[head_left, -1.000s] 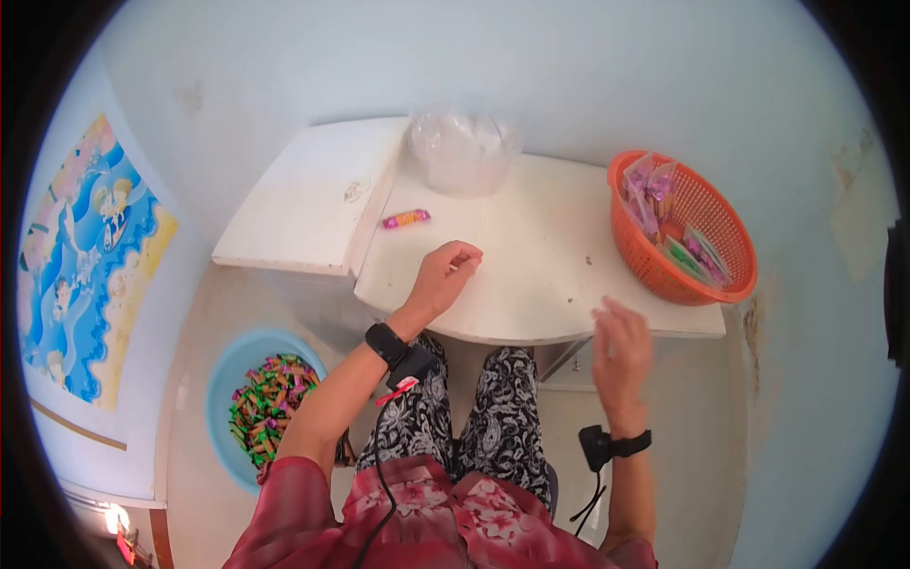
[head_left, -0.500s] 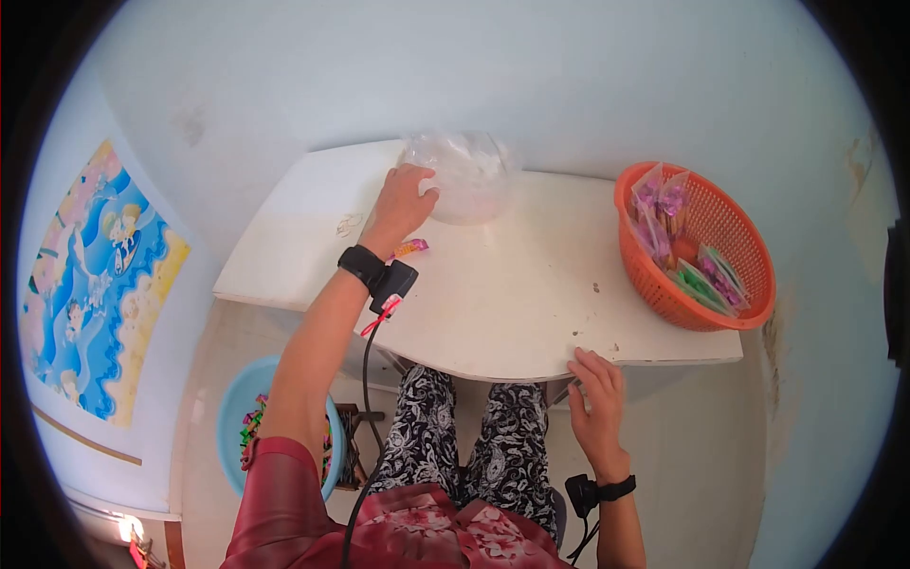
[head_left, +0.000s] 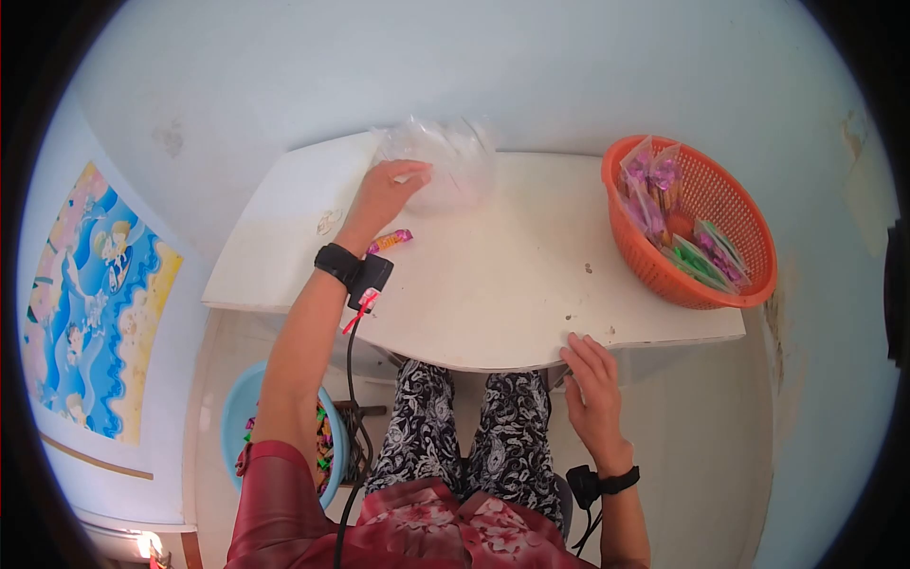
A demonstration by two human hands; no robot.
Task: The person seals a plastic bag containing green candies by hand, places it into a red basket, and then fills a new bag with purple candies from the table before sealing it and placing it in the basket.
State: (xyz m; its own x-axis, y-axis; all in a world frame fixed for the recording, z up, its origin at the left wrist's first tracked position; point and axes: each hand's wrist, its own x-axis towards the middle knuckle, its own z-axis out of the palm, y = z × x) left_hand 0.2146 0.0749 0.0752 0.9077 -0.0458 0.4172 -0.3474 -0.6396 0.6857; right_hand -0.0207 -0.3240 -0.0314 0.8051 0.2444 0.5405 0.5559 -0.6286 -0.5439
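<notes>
clear plastic bags (head_left: 460, 180) sit in a soft, crumpled heap at the back of the worktop (head_left: 493, 284), close to the wall (head_left: 550, 76). i cannot tell how many there are, or which way the heap is longest.

the person's left hand (head_left: 376, 196) is the near one. it is at the front left side of the heap, which lies up and to the right of it. the thumb and first finger make a narrow gap right by the plastic, but i cannot tell if they pinch it. the right hand (head_left: 595, 394) is well apart from the heap, at the front edge of the worktop. its fingers are a bit bent, and no thing shows in them.

one wrapped snack (head_left: 391, 240) lies just beside the left wrist, its far end tipped to the right. an orange basket (head_left: 637, 263) with small filled bags (head_left: 703, 268) in it stands on the right side.
</notes>
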